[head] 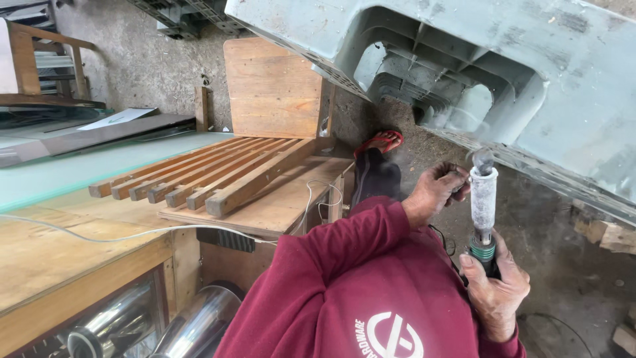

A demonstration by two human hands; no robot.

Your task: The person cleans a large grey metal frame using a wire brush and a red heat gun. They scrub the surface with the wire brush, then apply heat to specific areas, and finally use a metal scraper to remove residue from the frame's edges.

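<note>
My right hand (493, 292) grips the handle of a power tool (483, 212), held upright; my left hand (434, 192) is curled at its dusty tip, fingers closed there. Just above sits the grey plastic pallet (530, 73), not yet touched by the tool, so I judge the work hardly begun.

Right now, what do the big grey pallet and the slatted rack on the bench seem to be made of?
Grey pallet: looks like moulded plastic, matte and scuffed, with ribbed hollows. Slatted rack: bare unfinished wood, grain showing, lying on the wooden bench.
</note>
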